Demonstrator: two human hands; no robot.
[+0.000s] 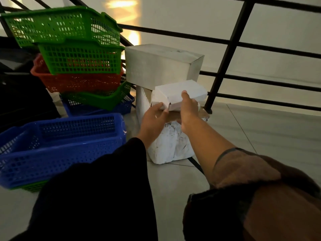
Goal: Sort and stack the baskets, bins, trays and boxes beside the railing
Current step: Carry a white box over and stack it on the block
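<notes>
Both hands are on the small white box [180, 93] now, and it sits right in front of the big grey box [159, 65], above the scuffed white foam box [171, 143] by the railing [231, 47]. The left hand [153, 117] curls under the near left corner, fingers pinching the flap; the right hand [188, 108] wraps the near edge, thumb up on the lid. A two-handed grip, and that looks like the right call, because the flap seems loose. The smart play: keep the box level, square its edges to the box beneath, and let go only once it sits flat. To the left, the leaning stack of green and red baskets [78, 54] looks wobbly, so elbows should stay away. The blue basket [57, 145] waits on the floor [260, 129].
</notes>
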